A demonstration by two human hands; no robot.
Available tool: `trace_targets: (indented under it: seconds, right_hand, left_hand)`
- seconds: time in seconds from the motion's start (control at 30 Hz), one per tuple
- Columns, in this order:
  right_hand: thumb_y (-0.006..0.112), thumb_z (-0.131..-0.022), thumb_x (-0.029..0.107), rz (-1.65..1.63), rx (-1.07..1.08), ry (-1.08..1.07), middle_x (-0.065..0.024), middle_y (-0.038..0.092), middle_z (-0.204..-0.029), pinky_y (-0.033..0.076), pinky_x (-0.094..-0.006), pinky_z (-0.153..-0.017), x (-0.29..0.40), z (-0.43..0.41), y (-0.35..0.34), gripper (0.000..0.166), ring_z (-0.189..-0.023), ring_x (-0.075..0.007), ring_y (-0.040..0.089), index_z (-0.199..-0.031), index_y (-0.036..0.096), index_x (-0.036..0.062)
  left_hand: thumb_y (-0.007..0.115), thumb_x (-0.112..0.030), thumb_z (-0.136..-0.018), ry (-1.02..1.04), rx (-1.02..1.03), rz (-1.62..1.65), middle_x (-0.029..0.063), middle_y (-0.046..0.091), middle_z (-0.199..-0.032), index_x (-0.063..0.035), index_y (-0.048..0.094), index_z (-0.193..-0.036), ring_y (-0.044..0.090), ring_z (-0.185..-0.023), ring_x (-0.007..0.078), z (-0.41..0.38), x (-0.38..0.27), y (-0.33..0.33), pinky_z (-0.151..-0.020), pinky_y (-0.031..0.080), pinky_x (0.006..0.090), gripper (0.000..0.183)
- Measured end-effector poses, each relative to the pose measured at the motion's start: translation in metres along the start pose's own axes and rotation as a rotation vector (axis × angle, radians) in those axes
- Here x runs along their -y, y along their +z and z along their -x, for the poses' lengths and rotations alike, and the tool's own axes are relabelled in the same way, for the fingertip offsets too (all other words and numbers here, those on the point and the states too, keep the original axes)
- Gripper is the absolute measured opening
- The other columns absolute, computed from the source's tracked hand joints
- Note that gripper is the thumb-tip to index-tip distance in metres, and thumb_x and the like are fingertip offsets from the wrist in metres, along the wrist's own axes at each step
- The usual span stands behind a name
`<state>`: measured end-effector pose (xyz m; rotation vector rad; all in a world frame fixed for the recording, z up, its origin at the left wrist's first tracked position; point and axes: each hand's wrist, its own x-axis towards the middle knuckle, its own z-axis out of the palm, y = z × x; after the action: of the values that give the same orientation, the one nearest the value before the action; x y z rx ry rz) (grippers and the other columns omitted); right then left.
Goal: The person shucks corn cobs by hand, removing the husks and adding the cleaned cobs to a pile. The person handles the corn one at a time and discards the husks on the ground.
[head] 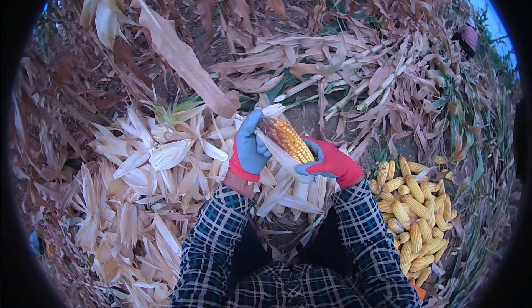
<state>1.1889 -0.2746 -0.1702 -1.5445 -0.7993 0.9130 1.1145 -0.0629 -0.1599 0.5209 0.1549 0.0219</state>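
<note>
Between my two gloved hands is an ear of corn (291, 141), its yellow kernels bare on the upper side and dark silk at the tip. Pale husk (275, 152) still wraps its underside. My left hand (252, 146), in a blue-palmed red work glove, grips the husk by the silk end. At the lower end, my right hand (330, 162) in a matching glove closes around the ear. Below the hands lie loose dry husks (291, 200).
A heap of husked yellow corn ears (419, 216) lies to the right. Stripped husks (137, 175) spread on the left. Cut cornstalks (382, 85) lie ahead, with dry standing stalks (220, 8) beyond. Another person (467, 37) is far off at the upper right.
</note>
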Motion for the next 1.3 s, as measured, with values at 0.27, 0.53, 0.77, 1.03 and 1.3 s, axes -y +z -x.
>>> trace_targets:
  seconds: [0.27, 0.53, 0.77, 1.03, 1.3]
  right_hand:
    - [0.075, -0.079, 0.017, -0.285, -0.335, -0.381, -0.01, 0.05, -0.13, 0.038, -0.0302, -0.101, -0.008, -0.03, 0.045, 0.074, -0.119, -0.0152, 0.048, -0.14, 0.036, -0.0004]
    - [0.048, -0.097, 0.042, -1.113, -0.368, -0.299, -0.0045, 0.057, -0.116, 0.044, -0.0269, -0.092, -0.03, -0.047, 0.072, 0.051, -0.104, -0.0114, 0.055, -0.13, 0.047, 0.0022]
    - [0.053, -0.096, 0.026, -0.546, -0.542, -0.299, -0.0057, 0.058, -0.114, 0.043, -0.03, -0.094, -0.022, -0.045, 0.052, 0.038, -0.107, -0.0137, 0.055, -0.126, 0.05, 0.0027]
    - [0.059, -0.091, 0.033, -1.234, -0.77, -0.498, -0.0082, 0.06, -0.105, 0.052, -0.0442, -0.087, -0.038, -0.038, -0.042, 0.031, -0.099, -0.024, 0.06, -0.11, 0.053, 0.0102]
    - [0.057, -0.092, 0.036, -1.384, -0.856, -0.425, -0.0111, 0.062, -0.107, 0.05, -0.0466, -0.091, -0.057, -0.041, -0.043, 0.033, -0.101, -0.028, 0.061, -0.109, 0.054, 0.0077]
  left_hand:
    - [0.051, -0.033, -0.095, 0.169, 0.04, -0.301, -0.0049, 0.04, -0.052, -0.0166, 0.049, -0.066, 0.035, -0.043, 0.0086, 0.002, 0.007, 0.016, -0.042, 0.026, 0.0262, 0.033]
    - [0.052, -0.033, -0.093, 0.091, -0.053, 0.233, -0.0069, 0.033, -0.049, -0.0201, 0.042, -0.055, 0.034, -0.046, 0.01, -0.003, 0.022, 0.017, -0.047, 0.027, 0.0279, 0.041]
    - [0.051, -0.034, -0.094, 0.186, -0.044, 0.03, -0.0065, 0.031, -0.05, -0.0189, 0.042, -0.055, 0.033, -0.047, 0.0101, -0.006, 0.005, 0.016, -0.048, 0.027, 0.0288, 0.042]
    - [0.053, -0.043, -0.092, 0.256, -0.387, 0.153, -0.0038, 0.042, -0.054, -0.0169, 0.043, -0.058, 0.042, -0.05, 0.0164, -0.015, -0.049, -0.034, -0.066, 0.051, 0.0335, 0.044]
    - [0.05, -0.05, -0.091, 0.102, -0.196, 0.112, 0.0083, 0.072, -0.084, -0.0047, 0.071, -0.09, 0.07, -0.074, 0.0223, -0.019, -0.009, -0.042, -0.077, 0.057, 0.0403, 0.05]
